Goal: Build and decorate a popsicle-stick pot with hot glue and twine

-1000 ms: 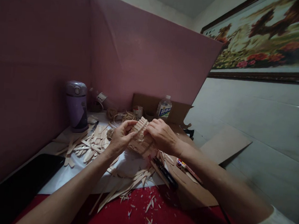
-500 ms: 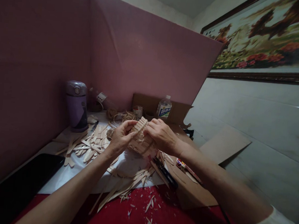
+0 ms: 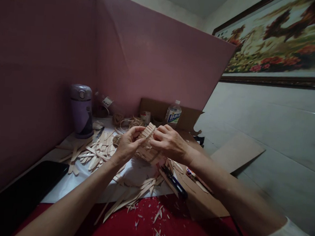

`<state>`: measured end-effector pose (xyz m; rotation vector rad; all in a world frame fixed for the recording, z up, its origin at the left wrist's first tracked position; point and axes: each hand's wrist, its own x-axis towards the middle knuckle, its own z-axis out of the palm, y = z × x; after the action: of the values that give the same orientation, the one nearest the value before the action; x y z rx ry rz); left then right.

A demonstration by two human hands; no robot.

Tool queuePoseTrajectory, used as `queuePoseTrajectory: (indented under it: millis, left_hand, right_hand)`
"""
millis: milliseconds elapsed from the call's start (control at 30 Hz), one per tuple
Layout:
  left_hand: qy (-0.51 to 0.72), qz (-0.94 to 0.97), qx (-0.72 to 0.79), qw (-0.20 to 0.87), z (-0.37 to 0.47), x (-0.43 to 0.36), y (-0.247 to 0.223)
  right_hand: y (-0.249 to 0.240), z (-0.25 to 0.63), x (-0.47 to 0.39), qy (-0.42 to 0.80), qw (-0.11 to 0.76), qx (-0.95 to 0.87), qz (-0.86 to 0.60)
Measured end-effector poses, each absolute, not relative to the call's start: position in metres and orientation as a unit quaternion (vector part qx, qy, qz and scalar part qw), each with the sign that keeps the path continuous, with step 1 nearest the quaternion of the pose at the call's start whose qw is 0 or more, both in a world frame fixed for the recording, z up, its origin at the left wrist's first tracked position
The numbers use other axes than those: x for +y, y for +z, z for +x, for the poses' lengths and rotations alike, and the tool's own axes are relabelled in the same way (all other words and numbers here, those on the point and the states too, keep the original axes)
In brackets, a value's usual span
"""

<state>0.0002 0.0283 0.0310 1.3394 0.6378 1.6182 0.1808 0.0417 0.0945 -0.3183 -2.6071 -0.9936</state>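
Between my hands is a small craft model made of wooden sticks [image 3: 147, 154], with a row of short slats along its upper part. My left hand [image 3: 128, 143] grips its left side, thumb and fingers pinching the slatted piece. At the right edge, my right hand [image 3: 169, 142] has its fingers curled and pressed against the model; whether they pinch a separate small piece is hidden. Just below the model lies a black-handled tool [image 3: 176, 184], perhaps pliers or a cutter. Loose wooden craft sticks [image 3: 101, 148] are heaped left of my left hand.
A purple thermos [image 3: 81, 112] stands at the back left, and a labelled plastic bottle [image 3: 173, 113] at the back. Twine [image 3: 135, 122] lies behind my hands. A black phone-like slab [image 3: 48, 171] is at left. Cardboard [image 3: 202, 204] and wood scraps [image 3: 158, 213] lie in front.
My right-hand fingers have shifted slightly at the model's right edge. The model and my left hand stay nearly in place.
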Motion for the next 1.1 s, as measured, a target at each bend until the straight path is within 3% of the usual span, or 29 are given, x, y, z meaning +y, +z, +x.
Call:
queuePoseTrajectory:
  millis: [300, 1100]
  left_hand:
    - [0.658, 0.54, 0.263, 0.453, 0.0006, 0.0265, 0.0319]
    - [0.656, 0.541, 0.269, 0.452, 0.0002, 0.0284, 0.0307]
  right_hand:
    - [0.0852, 0.1843, 0.0465, -0.254, 0.226, -0.928, -0.155]
    - [0.0855, 0.1879, 0.0452, -0.251, 0.243, -0.927, -0.138]
